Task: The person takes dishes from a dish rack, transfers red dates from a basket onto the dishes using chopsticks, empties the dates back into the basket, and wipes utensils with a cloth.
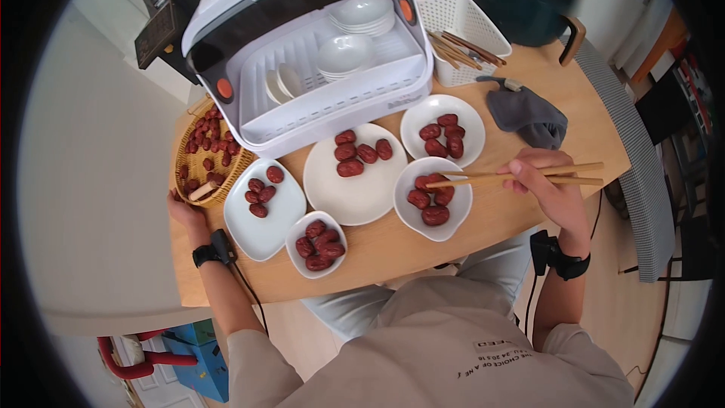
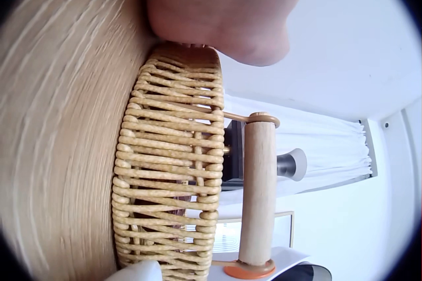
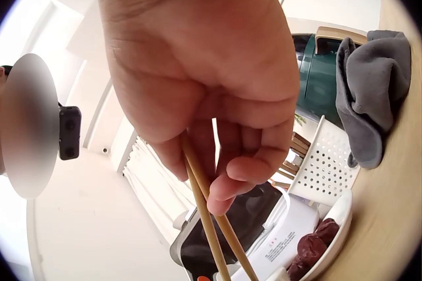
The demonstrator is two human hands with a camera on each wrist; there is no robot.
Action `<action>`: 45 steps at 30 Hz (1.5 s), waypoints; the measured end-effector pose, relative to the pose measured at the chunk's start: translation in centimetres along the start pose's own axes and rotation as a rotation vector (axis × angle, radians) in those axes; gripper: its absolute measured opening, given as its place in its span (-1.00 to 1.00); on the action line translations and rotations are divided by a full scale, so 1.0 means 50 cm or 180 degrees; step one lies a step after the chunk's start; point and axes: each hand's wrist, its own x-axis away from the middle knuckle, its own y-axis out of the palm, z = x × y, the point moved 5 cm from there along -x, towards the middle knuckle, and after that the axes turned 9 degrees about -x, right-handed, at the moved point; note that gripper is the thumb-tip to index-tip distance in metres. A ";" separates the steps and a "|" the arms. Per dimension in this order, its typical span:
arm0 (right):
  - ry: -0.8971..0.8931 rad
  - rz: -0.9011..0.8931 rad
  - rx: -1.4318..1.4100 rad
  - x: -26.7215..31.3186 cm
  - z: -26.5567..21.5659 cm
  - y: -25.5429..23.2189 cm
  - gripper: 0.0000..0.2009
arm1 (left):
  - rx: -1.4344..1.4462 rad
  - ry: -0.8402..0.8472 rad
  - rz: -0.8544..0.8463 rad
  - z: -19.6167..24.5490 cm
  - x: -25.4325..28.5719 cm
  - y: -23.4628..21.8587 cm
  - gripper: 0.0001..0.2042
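Note:
My right hand (image 1: pixel 547 181) holds a pair of wooden chopsticks (image 1: pixel 570 174). Their tips reach over a white spouted bowl (image 1: pixel 408 219) and overlap the red dates (image 1: pixel 435 215) in it. In the right wrist view the chopsticks (image 3: pixel 206 222) run down from between thumb and curled fingers. My left hand (image 1: pixel 186 215) is at the near end of a wicker basket (image 1: pixel 183 189) of dates. The left wrist view has that hand (image 2: pixel 217 11) right against the woven side, its fingertips hidden. A wooden handle (image 2: pixel 258 192) shows at the basket's far side.
Dates also lie on a square plate (image 1: pixel 238 230), a round plate (image 1: pixel 321 196), a small bowl (image 1: pixel 302 268) and a rear bowl (image 1: pixel 472 125). Behind stand an open dish box (image 1: pixel 302 132) with crockery, a white utensil basket (image 1: pixel 483 26) and a grey cloth (image 1: pixel 532 117).

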 end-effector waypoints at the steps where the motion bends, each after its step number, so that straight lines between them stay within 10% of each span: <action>1: -0.0038 0.0056 -0.0043 -0.003 0.002 0.002 -0.74 | -0.0007 -0.0063 -0.0003 -0.007 -0.014 -0.010 -0.59; 8: -0.0416 0.0353 -0.0144 -0.007 -0.013 -0.024 -0.71 | -0.1073 0.1579 0.1806 0.184 0.051 -0.018 -0.67; 14: -0.0801 0.0149 -0.0152 -0.063 -0.107 0.019 -0.72 | -0.2089 0.3089 -0.1005 0.437 0.359 0.299 -0.75; 20: -0.1700 -0.0851 0.0644 -0.123 -0.222 0.133 -0.69 | -0.2694 0.3125 -0.4017 0.451 0.654 0.520 -0.30; 23: -0.3926 -0.1311 0.2316 -0.107 -0.259 0.169 -0.75 | -0.2794 0.2817 -0.3960 0.456 0.692 0.537 -0.19; 36: -0.1330 -0.1674 -0.0089 -0.171 -0.259 0.221 -0.78 | -0.3748 0.2913 -0.3075 0.435 0.620 0.507 -0.43; 45: -0.1377 -0.1101 0.0265 -0.179 -0.256 0.227 -0.76 | -0.3781 0.2936 -0.3060 0.451 0.582 0.507 -0.49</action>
